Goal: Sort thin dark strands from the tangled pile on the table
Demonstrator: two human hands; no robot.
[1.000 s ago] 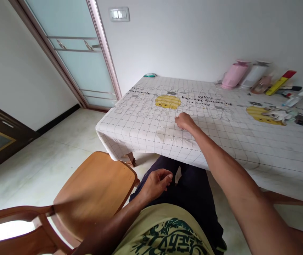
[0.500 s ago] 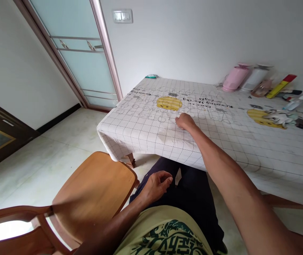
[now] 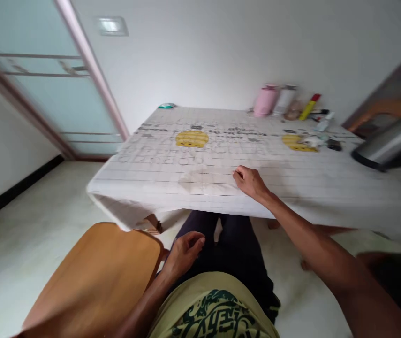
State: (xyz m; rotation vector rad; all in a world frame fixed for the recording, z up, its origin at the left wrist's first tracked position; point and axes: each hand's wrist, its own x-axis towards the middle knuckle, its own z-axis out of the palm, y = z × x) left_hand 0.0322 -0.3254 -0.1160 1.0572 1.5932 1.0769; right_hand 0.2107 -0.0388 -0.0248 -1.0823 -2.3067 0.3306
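Observation:
My right hand (image 3: 248, 181) is closed with its fingers curled, on or just over the white checked tablecloth (image 3: 207, 180) near the table's front edge. Whatever its fingers may hold is hidden. To its upper left, a yellow printed face (image 3: 192, 139) shows on the cloth. My left hand (image 3: 186, 252) hovers low over my dark trousers, below the table edge, fingers loosely curved and thumb apart, holding nothing.
Pink (image 3: 266, 100) and white (image 3: 284, 99) appliances stand by the wall, beside a yellow-red box (image 3: 309, 107). A metal kettle (image 3: 393, 141) is at the right. A wooden chair (image 3: 105, 277) stands at my left. A small green packet (image 3: 166, 106) lies at the back corner.
The view has swung right, bringing the kettle into sight. My right hand is closer to the table's front edge and farther from the yellow face. My left hand keeps its curved pose.

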